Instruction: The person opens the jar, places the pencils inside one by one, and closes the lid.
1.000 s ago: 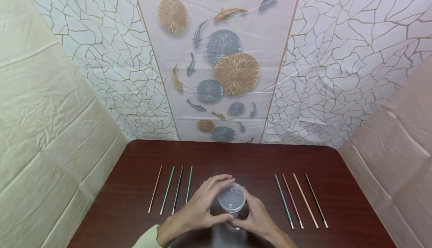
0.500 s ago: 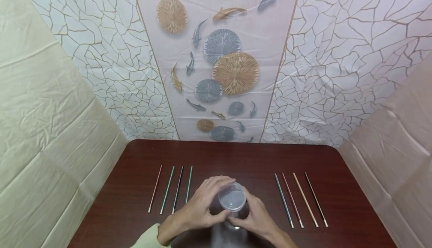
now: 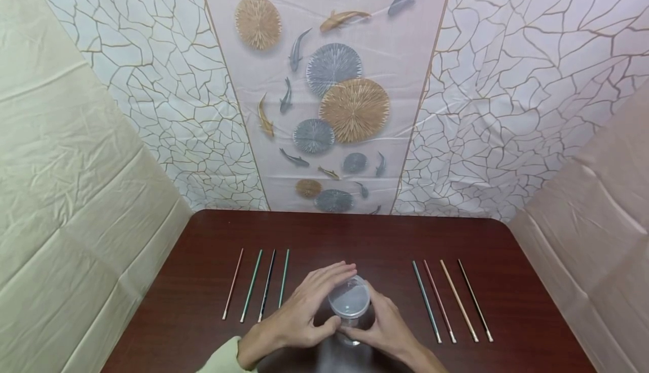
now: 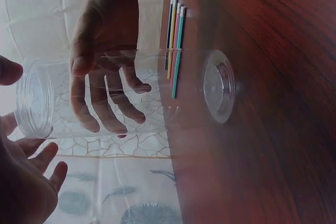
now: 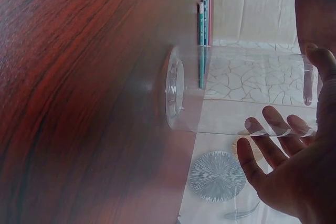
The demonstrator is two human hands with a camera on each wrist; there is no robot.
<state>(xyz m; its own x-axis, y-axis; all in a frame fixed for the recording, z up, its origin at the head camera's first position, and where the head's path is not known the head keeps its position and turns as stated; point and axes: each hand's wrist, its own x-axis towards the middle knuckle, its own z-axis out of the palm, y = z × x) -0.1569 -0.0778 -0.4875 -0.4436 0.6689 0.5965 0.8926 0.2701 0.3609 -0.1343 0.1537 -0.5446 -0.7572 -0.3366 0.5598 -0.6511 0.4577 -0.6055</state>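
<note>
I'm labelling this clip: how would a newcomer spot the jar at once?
On the red-brown table, look between the two rows of pencils. There, the left hand and right hand surround an upright jar, round and see-through, unlike the slim coloured pencils.

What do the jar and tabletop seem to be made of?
Jar: likely clear, glossy plastic; pencils show through its wall, though glass isn't ruled out.

Tabletop: reddish-brown wood or wood-look laminate with a soft sheen; dark, streaky grain shows.

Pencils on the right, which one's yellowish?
The third pencil from the left; the others are a blue-green one, a reddish one and a dark one.
</note>
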